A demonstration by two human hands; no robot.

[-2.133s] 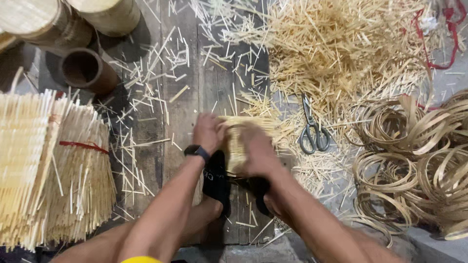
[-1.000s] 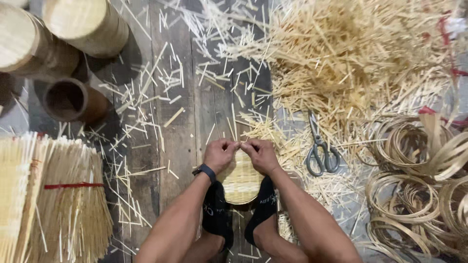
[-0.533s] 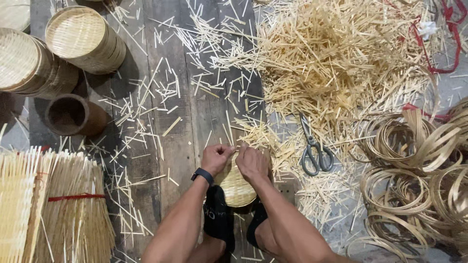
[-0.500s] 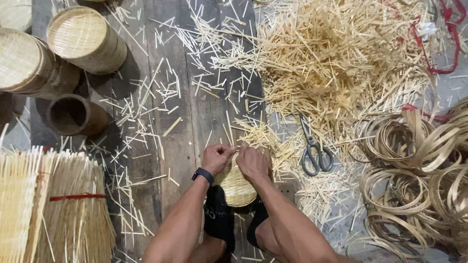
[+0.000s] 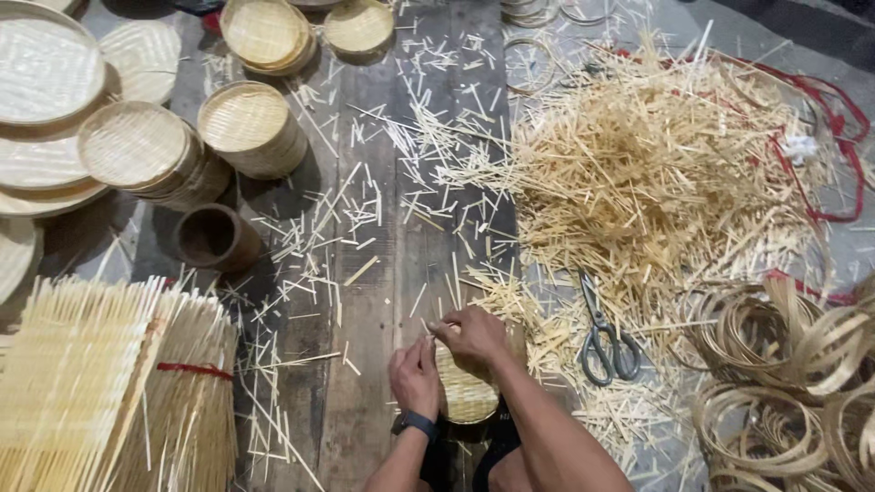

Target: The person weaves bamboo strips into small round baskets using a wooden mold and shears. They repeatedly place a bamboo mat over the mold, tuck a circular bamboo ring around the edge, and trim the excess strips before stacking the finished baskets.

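A small round woven bamboo basket (image 5: 467,394) stands between my feet at the bottom centre. My left hand (image 5: 415,374) grips its left edge, a dark watch on the wrist. My right hand (image 5: 472,333) reaches over the top rim and pinches a thin bamboo strip (image 5: 428,326) at the basket's upper left edge. Both hands hide much of the basket.
Scissors (image 5: 603,330) lie right of my hands. A big heap of bamboo offcuts (image 5: 656,173) fills the upper right. Coiled bamboo hoops (image 5: 793,383) sit at lower right. A tied bundle of sticks (image 5: 100,392) lies at lower left, with a brown cylinder (image 5: 211,237) and stacked woven baskets (image 5: 246,128) above.
The view has tilted up, showing more baskets at the top. My hands stay on the small basket; the right hand has moved to its upper left edge.
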